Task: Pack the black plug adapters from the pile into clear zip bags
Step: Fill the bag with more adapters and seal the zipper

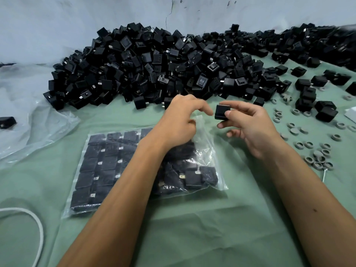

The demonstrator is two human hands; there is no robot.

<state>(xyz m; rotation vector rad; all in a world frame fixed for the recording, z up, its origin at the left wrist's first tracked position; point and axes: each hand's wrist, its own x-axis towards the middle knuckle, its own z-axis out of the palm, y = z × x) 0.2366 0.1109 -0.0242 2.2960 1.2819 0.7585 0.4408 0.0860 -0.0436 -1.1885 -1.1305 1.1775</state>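
Observation:
A big pile of black plug adapters (154, 68) lies along the back of the green table. In front of it lies a clear zip bag (119, 170) holding several adapters in rows. My right hand (248, 128) pinches one black adapter (221, 112) between thumb and fingers, just above the bag's open top right corner. My left hand (179, 120) hovers over the bag's upper edge with its fingers curled, the index finger reaching toward the held adapter; a fold of the bag's plastic rises beside its thumb, and whether it grips the plastic is unclear.
Small grey rings and caps (317, 153) are scattered on the right. More loose adapters (325, 110) lie at the right back. A crumpled clear plastic sheet (28, 120) covers the left, with one adapter (7, 122) on it. A white cord (38, 228) curves at bottom left.

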